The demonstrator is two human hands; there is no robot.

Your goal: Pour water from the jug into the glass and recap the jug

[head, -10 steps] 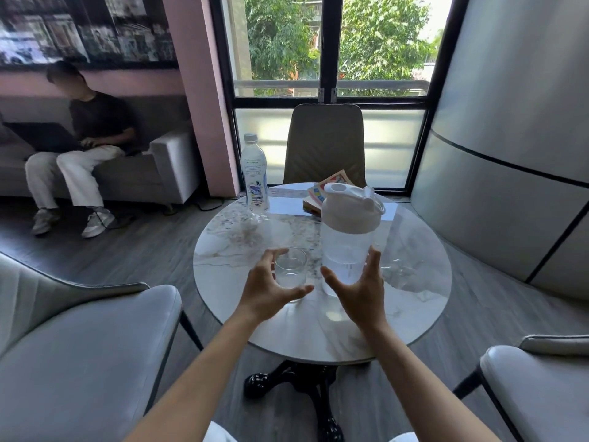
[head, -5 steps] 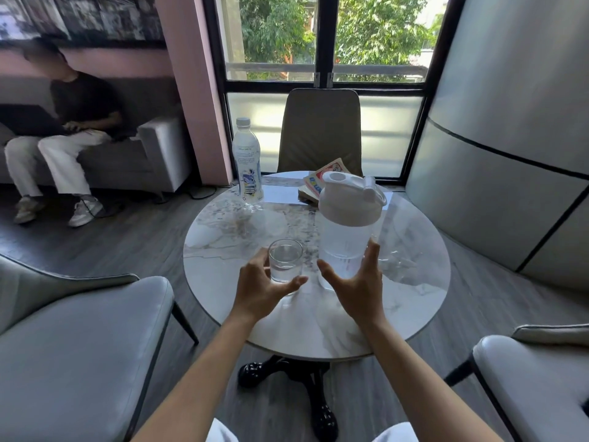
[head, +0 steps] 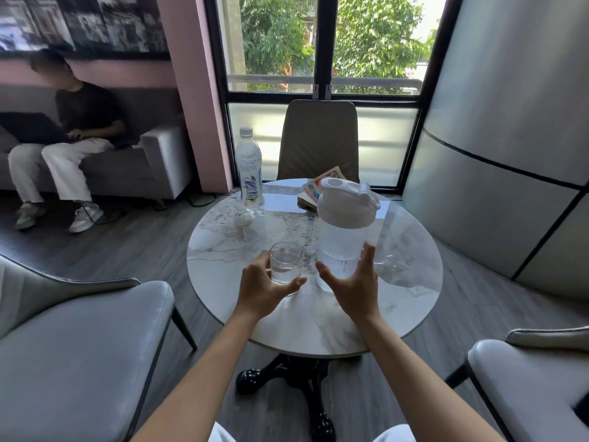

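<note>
A clear jug [head: 342, 247] with a white lid [head: 345, 207] stands upright on the round marble table [head: 398, 298], about a third full of water. The lid's flip cap stands up on its right side. My right hand [head: 353, 283] is spread wide against the near side of the jug's base, thumb left and fingers right, not closed on it. A small glass [head: 286, 261] with some water in it stands left of the jug. My left hand [head: 263, 287] cups its near side with curled fingers and hides its base. I cannot tell whether it grips.
A plastic water bottle [head: 249, 173] stands at the table's far left and a stack of books [head: 314, 193] lies behind the jug. Chairs flank me at left [head: 73, 346] and right [head: 535, 378]; another chair [head: 318, 138] faces me. A person [head: 73, 132] sits on a sofa.
Both hands have moved forward, the left up to the glass and the right up to the jug's base. The view has shifted slightly.
</note>
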